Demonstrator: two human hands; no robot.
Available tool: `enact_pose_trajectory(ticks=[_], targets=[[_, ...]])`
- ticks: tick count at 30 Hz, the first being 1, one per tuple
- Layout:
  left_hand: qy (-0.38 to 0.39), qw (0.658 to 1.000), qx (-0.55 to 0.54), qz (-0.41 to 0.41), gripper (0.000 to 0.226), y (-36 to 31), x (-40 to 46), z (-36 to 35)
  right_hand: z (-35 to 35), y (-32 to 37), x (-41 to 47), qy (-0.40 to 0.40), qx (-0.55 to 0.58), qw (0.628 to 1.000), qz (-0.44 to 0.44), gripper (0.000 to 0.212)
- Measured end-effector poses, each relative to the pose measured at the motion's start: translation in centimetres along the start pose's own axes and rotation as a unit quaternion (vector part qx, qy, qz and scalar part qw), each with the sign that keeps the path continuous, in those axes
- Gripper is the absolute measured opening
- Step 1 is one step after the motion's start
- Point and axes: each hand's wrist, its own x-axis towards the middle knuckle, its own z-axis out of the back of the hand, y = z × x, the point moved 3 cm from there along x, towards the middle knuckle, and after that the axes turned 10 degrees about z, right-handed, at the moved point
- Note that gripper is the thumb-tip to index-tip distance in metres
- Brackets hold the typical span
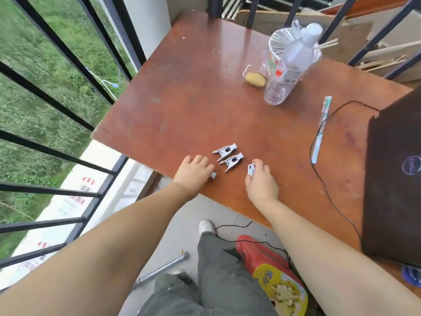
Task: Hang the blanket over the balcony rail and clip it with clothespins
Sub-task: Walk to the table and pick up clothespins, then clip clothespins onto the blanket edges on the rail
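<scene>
Hands (193, 173) (262, 181) holding clothespins (251, 169), table (182, 99); bottle (289, 67) label unreadable

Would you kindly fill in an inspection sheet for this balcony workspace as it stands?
Surface: brown table, scuffed.
Job's things: two loose clothespins lie side by side between the hands; no blanket seen.
Clutter: plastic bottle, white cup, wrapped chopsticks, dark box.
Grippers: left hand grips a clothespin, mostly hidden; right hand pinches another clothespin.
Cables: black cable crosses the table's right side and runs off its near edge.
Surroundings: black balcony rail at left, grass beyond; red bag on the floor.
</scene>
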Motion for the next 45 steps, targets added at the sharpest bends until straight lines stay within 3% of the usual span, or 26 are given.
enact_pose_trajectory(ticks=[4, 6, 9, 12, 15, 17, 19, 21, 22, 24, 28, 30, 33, 35, 38, 40, 43, 45], targets=[[0.023, 0.996, -0.066, 0.050, 0.026, 0.6, -1.2, -0.7, 0.6, 1.1, -0.3, -0.027, 0.091, 0.995, 0.024, 0.031], [0.026, 0.978, -0.183, 0.098, 0.019, 1.0, -2.1, -0.4, 0.5, 2.5, -0.7, -0.019, 0.146, 0.987, 0.059, 0.028], [0.030, 0.912, -0.374, 0.167, 0.018, 2.3, -5.1, 0.6, 0.3, 6.5, -1.4, 0.029, 0.223, 0.970, 0.097, 0.019], [0.009, 0.852, -0.466, 0.238, 0.020, 4.7, -10.0, 0.6, -0.5, 12.3, -2.4, 0.078, 0.266, 0.947, 0.161, 0.024], [-0.013, 0.778, -0.524, 0.347, 0.031, 8.3, -17.1, -0.3, -2.1, 19.9, -5.7, 0.160, 0.322, 0.904, 0.229, 0.042], [-0.074, 0.718, -0.551, 0.419, 0.038, 10.7, -22.7, -0.3, -3.6, 25.2, -9.4, 0.249, 0.382, 0.855, 0.246, 0.047], [-0.154, 0.633, -0.590, 0.478, 0.027, 12.7, -28.3, -0.1, -5.3, 30.0, -14.2, 0.342, 0.425, 0.799, 0.254, 0.035], [-0.235, 0.545, -0.604, 0.532, 0.010, 13.8, -34.3, 0.2, -6.5, 33.6, -19.6, 0.397, 0.409, 0.767, 0.294, 0.024], [-0.269, 0.513, -0.601, 0.551, 0.008, 14.1, -37.2, 0.3, -7.1, 35.1, -22.3, 0.412, 0.397, 0.756, 0.320, 0.022], [-0.316, 0.483, -0.578, 0.577, 0.016, 14.0, -42.8, 1.0, -7.8, 37.4, -27.4, 0.431, 0.372, 0.736, 0.367, 0.020], [-0.390, 0.490, -0.461, 0.629, 0.023, 12.2, -52.3, 2.9, -7.3, 40.2, -36.2, 0.500, 0.351, 0.668, 0.425, 0.013], [-0.427, 0.509, -0.407, 0.627, 0.025, 11.0, -56.1, 4.6, -5.7, 41.0, -39.6, 0.565, 0.353, 0.598, 0.446, 0.013], [-0.477, 0.511, -0.348, 0.624, 0.025, 9.6, -61.8, 8.0, -2.5, 42.7, -44.0, 0.658, 0.337, 0.456, 0.495, 0.044], [-0.490, 0.518, -0.322, 0.623, 0.022, 8.7, -65.0, 10.5, -0.7, 44.0, -46.5, 0.665, 0.315, 0.401, 0.546, 0.052], [-0.461, 0.566, -0.246, 0.638, 0.025, 7.3, -68.5, 14.3, 1.7, 45.9, -49.6, 0.637, 0.327, 0.356, 0.601, 0.053], [-0.478, 0.587, -0.137, 0.639, 0.024, 6.4, -70.6, 17.5, 3.4, 46.9, -50.6, 0.622, 0.369, 0.327, 0.608, 0.051], [-0.525, 0.586, 0.052, 0.615, 0.026, 6.1, -73.3, 23.4, 5.7, 47.9, -50.9, 0.568, 0.432, 0.317, 0.625, 0.042], [-0.487, 0.597, 0.123, 0.626, 0.033, 7.1, -74.3, 27.2, 6.8, 48.1, -51.1, 0.533, 0.449, 0.325, 0.639, 0.026]])
